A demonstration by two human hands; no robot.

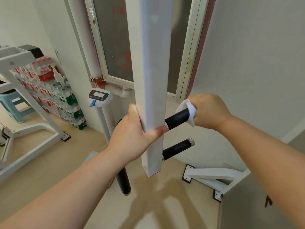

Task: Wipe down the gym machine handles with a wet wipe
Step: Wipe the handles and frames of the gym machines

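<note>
Wet wipe (pixel 189 111): white, wrapped over outer end of upper black handle (pixel 177 117), centre-right of frame, gripped by right hand (pixel 208 112). Left hand (pixel 133 134) clasps white square post (pixel 152 80), centre.

Two forearms show, one on each side of the white post (pixel 153 80), both bare as far as the frame's edge. The left hand (pixel 132 134), left of the post, and the right hand (pixel 209 111), right of it, are bare as well. The left thumbnail, against the post, looks short and plain, though it is blurred.
</note>
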